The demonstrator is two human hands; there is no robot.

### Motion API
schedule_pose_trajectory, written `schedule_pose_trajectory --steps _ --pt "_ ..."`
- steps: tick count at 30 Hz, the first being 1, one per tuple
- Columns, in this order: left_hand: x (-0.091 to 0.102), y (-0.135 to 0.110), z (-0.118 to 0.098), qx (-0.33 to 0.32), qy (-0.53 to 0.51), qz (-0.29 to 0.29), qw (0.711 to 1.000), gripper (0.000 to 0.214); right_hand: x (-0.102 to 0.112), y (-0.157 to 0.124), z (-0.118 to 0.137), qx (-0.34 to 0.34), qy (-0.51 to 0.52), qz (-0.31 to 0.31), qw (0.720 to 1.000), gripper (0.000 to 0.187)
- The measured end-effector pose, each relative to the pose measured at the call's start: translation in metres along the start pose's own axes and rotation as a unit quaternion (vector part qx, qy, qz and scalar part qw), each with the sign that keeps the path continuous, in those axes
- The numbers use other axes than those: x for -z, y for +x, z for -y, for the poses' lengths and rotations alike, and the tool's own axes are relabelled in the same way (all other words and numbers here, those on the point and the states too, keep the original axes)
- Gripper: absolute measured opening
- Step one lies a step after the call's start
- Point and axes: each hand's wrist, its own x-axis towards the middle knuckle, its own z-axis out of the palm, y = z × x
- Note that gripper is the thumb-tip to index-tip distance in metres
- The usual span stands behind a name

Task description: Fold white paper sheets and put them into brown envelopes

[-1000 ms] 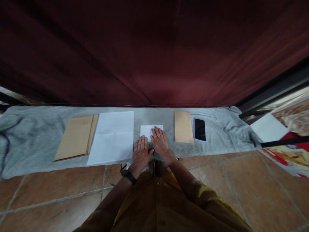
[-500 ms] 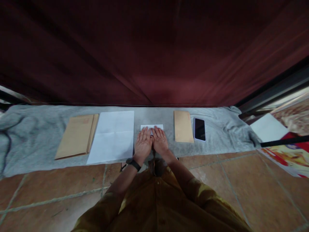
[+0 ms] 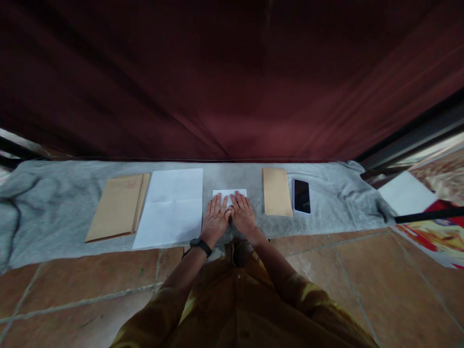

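Note:
A small folded white paper [image 3: 229, 192] lies on the grey cloth [image 3: 232, 174] in front of me. My left hand [image 3: 215, 217] rests flat on its left part, fingers stretched out. On its right part lies my right hand [image 3: 242, 215], palm down with the fingers extended. The two thumbs come close together over the paper's middle. Both hands cover most of the paper's near side, so its lower edge is hidden. Left of my hands are white paper sheets [image 3: 172, 208] with a crease across them. A single brown envelope [image 3: 277, 192] lies to the right.
A stack of brown envelopes [image 3: 114, 205] is at the left. A phone [image 3: 301, 196] with a dark screen lies right of the single envelope. A dark red curtain [image 3: 232, 96] hangs behind the cloth. Black metal bars [image 3: 427, 215] and a printed bag [image 3: 438, 237] are at the far right.
My fingers have spread a little further apart over the folded paper, the right hand shifting slightly right. The whole view has moved slightly; the other things lie as before.

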Motion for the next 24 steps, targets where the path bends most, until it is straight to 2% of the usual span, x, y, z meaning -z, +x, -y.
schedule_pose_trajectory --steps 9,14,16,19,22,24 --pt "0.0 0.001 0.0 0.007 0.009 -0.001 1.0 0.059 -0.001 -0.018 -0.021 -0.039 -0.024 -0.058 0.997 0.055" --pt "-0.003 0.001 0.001 0.009 0.015 -0.002 1.0 0.06 0.006 -0.024 -0.028 -0.068 -0.015 -0.076 0.995 0.053" --pt "-0.004 0.001 0.001 0.007 0.017 -0.004 1.0 0.059 0.01 -0.019 -0.024 -0.065 -0.008 -0.069 0.995 0.053" --pt "-0.004 0.001 0.001 0.006 0.021 -0.002 1.0 0.059 0.014 -0.005 -0.014 -0.017 0.013 -0.035 0.999 0.051" --pt "-0.003 0.002 0.001 0.005 0.021 0.004 1.0 0.058 0.012 0.009 -0.005 0.027 0.022 0.0 0.999 0.049" --pt "-0.002 0.002 0.001 0.003 0.021 0.004 1.0 0.058 0.008 0.014 -0.003 0.028 0.015 0.008 0.999 0.047"
